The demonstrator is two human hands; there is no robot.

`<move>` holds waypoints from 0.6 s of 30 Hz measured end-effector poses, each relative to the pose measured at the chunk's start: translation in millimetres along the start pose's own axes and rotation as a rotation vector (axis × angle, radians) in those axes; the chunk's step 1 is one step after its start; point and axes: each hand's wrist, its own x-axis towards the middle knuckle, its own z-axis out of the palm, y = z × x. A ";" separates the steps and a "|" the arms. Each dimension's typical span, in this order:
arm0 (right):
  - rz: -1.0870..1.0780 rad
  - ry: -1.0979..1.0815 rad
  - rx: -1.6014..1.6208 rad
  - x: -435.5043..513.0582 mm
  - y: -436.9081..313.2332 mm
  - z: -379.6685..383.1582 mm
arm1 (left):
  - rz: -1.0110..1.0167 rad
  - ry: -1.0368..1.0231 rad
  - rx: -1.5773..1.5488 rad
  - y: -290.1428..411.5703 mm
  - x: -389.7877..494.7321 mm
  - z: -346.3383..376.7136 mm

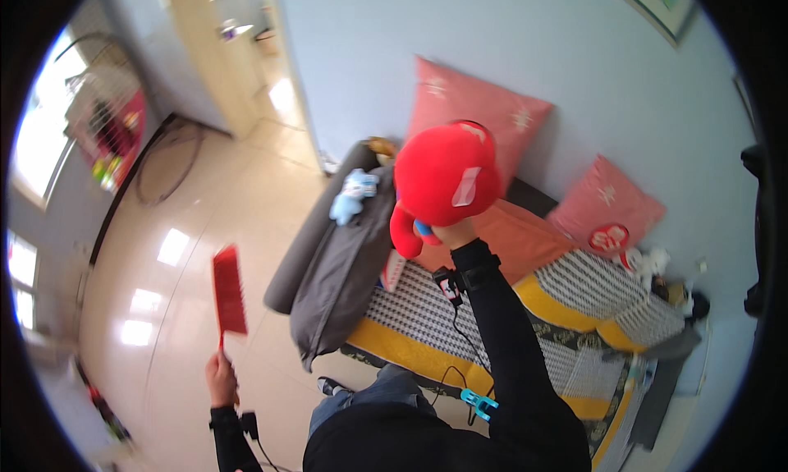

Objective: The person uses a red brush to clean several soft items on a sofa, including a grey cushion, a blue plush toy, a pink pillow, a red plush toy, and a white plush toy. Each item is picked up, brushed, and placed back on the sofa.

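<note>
My left hand [221,379] grips the handle of a red bristle brush [229,292], held upright above the tiled floor. My right hand [454,233] is closed on a red plush toy [444,173] with a large round head and a bit of blue, raised over the sofa; the toy hides part of my fingers. Behind the toy a large pink cushion [474,112] leans on the wall. A small light-blue plush toy [353,196] lies on the grey sofa armrest [335,275], left of the red toy.
The sofa's houndstooth cover [425,315] has a yellow border. A smaller pink cushion [606,204] and a white plush toy [654,264] sit at the right. A hoop [169,164] lies by the left wall. A cyan clamp-like object [479,404] hangs near my waist.
</note>
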 end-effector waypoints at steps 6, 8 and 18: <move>-0.356 -0.046 -0.311 -22.8 -123.9 217.5 | 0.487 0.303 0.224 35.2 -44.1 -72.1; -0.392 -0.149 -0.296 -30.8 -157.7 282.0 | 0.544 0.296 0.131 35.3 -70.2 -105.3; -0.694 -0.324 -0.344 -98.4 -283.1 454.8 | 0.298 0.625 0.141 -54.4 -122.5 -272.8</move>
